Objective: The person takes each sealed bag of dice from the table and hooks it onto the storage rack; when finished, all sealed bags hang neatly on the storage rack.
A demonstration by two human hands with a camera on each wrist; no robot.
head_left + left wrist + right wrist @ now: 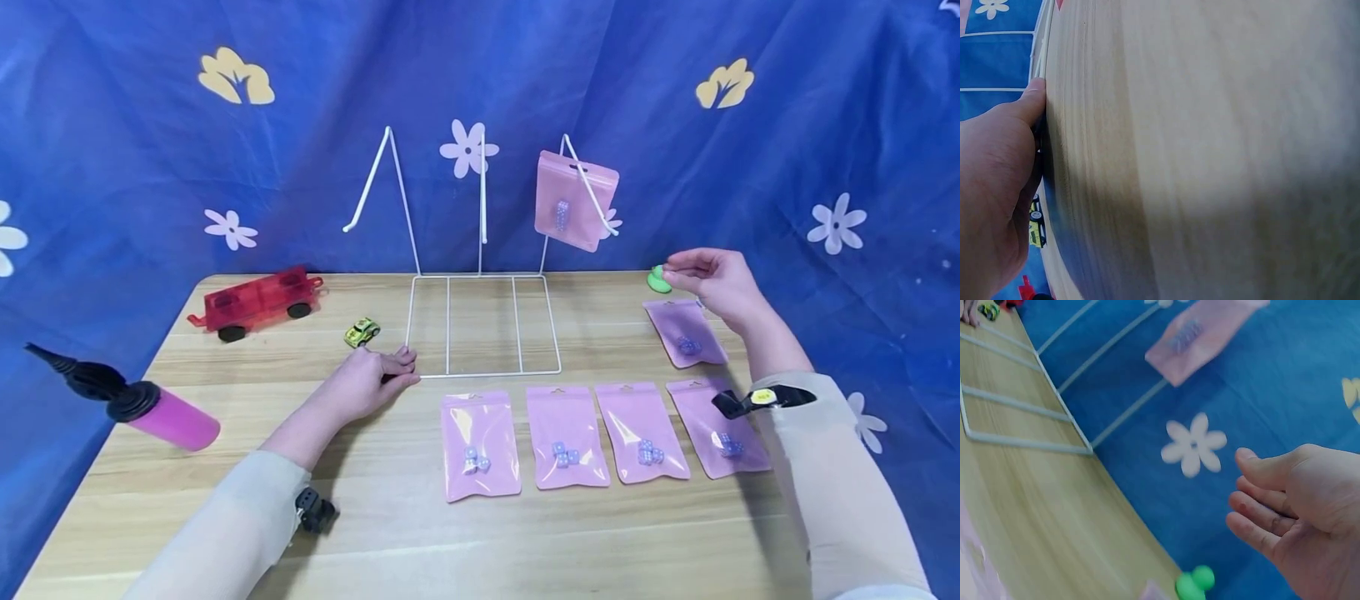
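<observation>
A white wire display rack [483, 374] with three raised hooks stands at the back of the table. My left hand [367, 383] pinches its front left corner; in the left wrist view the thumb [1035, 94] lies against the wire. A pink zip bag [577, 187] of dice hangs on the rack's right hook. My right hand [712, 283] is raised at the right, fingers loosely bent and nothing in them. Below it lies a pink bag [675, 321] with dice. Beyond its fingertips sits a small green toy [658, 281], also in the right wrist view.
Several pink dice bags [562, 417] lie in a row in front of the rack. At the left are a red toy wagon [258, 302], a small yellow-green toy car [362, 332] and a pink hand pump [168, 417]. A blue flowered cloth [300, 108] hangs behind the table.
</observation>
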